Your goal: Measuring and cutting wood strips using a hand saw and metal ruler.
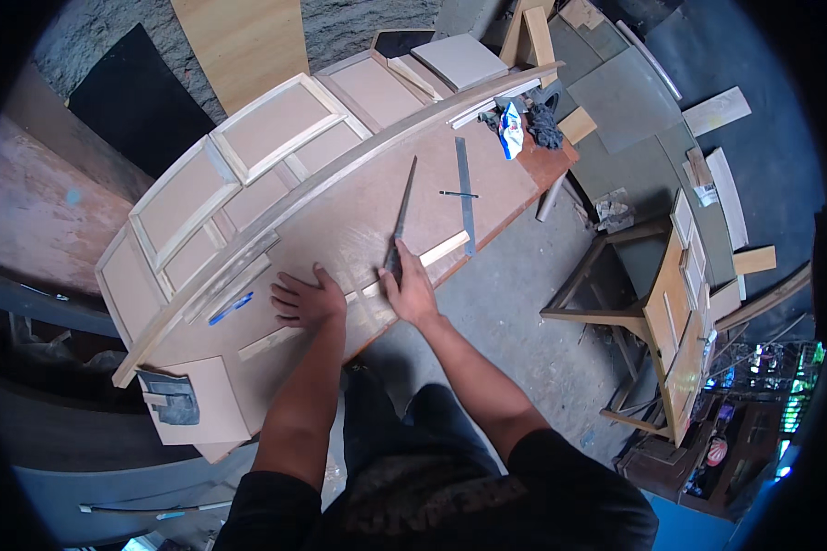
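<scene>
My left hand (pixel 311 298) lies flat on the brown tabletop (pixel 349 216), fingers spread, its heel by a long pale wooden strip (pixel 446 249). The strip runs along the near side of the table and passes under my hands. To its right, my right hand (pixel 411 286) is closed round the near end of a long, dark tapered blade (pixel 406 204). The blade points away from me, narrowing to a tip; my fingers hide its grip, and its exact kind is unclear. A thin light piece (pixel 352 275) lies crosswise between my hands.
A blue pen (pixel 231 309) lies left, a dark metal ruler (pixel 463 184) with a dark pen (pixel 458 194) right. Framed panels (pixel 276 129) stand beyond a long wooden rail (pixel 340 165). A white-and-blue bag (pixel 511 131) and dark cloth (pixel 544 126) sit far right. A wooden trestle (pixel 606 317) stands right.
</scene>
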Demonstrator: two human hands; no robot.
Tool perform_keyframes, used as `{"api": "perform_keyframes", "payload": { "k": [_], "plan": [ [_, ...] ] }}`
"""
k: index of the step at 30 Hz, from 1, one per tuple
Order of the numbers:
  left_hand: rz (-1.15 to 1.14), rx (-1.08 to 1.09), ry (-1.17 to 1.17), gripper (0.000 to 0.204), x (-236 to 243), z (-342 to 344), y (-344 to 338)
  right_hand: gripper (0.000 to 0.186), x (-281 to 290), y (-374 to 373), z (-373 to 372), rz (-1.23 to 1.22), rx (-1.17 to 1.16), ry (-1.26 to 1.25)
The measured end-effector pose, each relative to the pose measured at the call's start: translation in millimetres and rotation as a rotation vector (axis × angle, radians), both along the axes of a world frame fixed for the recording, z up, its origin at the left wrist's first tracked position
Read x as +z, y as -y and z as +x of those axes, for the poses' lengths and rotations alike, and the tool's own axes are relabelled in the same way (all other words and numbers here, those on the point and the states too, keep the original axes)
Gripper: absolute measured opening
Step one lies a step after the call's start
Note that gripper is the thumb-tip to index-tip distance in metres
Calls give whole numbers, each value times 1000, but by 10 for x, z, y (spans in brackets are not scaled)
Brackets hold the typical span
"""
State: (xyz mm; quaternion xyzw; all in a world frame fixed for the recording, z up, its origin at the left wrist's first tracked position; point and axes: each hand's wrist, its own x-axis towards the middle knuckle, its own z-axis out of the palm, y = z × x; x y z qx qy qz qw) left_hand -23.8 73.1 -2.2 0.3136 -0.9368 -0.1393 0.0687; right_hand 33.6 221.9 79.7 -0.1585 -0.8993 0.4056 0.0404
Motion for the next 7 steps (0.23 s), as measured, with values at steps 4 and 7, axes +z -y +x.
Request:
{"api": "perform_keyframes", "payload": {
  "k": [4, 7],
  "plan": [
    [293, -167, 100, 89, 100, 84, 428, 74, -120, -264, 78, 262, 67, -20],
    [393, -420, 128, 100, 170, 329, 1065, 75, -254, -542, 205, 483, 175, 123]
  ]
}}
